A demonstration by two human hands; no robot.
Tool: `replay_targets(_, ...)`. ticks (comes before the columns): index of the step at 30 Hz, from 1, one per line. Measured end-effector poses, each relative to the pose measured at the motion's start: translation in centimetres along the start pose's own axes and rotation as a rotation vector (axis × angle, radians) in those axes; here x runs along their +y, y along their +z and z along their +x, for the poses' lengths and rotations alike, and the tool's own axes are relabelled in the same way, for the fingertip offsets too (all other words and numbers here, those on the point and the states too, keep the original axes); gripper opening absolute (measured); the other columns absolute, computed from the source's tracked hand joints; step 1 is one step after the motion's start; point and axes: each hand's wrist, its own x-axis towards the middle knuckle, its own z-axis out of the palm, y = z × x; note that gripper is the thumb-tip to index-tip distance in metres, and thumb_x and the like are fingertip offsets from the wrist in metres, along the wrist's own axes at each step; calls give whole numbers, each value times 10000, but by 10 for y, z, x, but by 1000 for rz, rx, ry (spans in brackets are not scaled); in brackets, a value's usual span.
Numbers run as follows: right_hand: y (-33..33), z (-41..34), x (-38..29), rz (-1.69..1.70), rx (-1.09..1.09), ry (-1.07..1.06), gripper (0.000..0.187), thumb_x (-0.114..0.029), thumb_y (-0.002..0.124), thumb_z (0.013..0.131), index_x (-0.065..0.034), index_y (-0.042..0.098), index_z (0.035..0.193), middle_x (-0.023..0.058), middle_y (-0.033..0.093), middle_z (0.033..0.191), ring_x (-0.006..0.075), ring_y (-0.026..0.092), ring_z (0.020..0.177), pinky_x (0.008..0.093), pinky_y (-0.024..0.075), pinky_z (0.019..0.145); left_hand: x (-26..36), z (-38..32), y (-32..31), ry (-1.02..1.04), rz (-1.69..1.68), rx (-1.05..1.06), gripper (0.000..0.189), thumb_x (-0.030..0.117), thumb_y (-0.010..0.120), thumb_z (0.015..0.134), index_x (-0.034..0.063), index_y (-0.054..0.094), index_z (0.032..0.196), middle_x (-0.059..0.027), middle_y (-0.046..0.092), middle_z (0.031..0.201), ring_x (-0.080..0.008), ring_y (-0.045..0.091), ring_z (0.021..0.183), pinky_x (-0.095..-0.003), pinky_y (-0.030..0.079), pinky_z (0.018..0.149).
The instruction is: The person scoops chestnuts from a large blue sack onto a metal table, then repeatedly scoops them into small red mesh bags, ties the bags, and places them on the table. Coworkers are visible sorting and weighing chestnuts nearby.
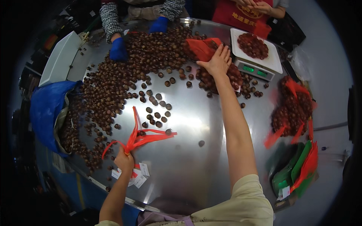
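My left hand (pixel 124 162) is closed around a bundle of red mesh bags (pixel 133 142), with their strips fanned over the metal table. White labels (pixel 139 178) bearing writing hang below that fist. Far out to the right, my right hand (pixel 217 62) lies with fingers spread at a red mesh bag (pixel 200 48); whether it presses on the bag is unclear. Just under that wrist sit filled net bags of round brown nuts (pixel 235 75). A large heap of loose brown nuts (pixel 147 53) covers the table's far left part, and several nuts (pixel 157 115) are scattered before me.
A digital scale (pixel 258 60) carries a filled net bag (pixel 252 46). More filled bags (pixel 292 108) and green holders (pixel 294 166) with red netting line the right edge. A blue sack (pixel 48 113) spills nuts at left. Across the table are a co-worker's blue-gloved hands (pixel 118 49) and another person's hands (pixel 256 6).
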Motion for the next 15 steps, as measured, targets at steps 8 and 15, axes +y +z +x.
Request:
replay_targets(8, -4, 14, 5, 196, -55, 53, 309, -289, 481, 805, -54, 558, 989, 218, 604, 856, 352, 571, 864, 412, 383, 819, -8, -1, 5, 46, -8, -2, 133, 179, 533, 718, 86, 510, 810, -165, 554, 630, -377, 537, 572, -463, 397, 501)
replay_targets(15, -90, 15, 16, 776, 219, -164, 263, -250, 442, 863, -10, 548, 881, 137, 593, 754, 251, 559, 706, 315, 418, 648, -7, 1, 3, 64, 12, -3, 127, 190, 543, 731, 88, 503, 794, -159, 560, 638, -370, 543, 577, -460, 404, 507)
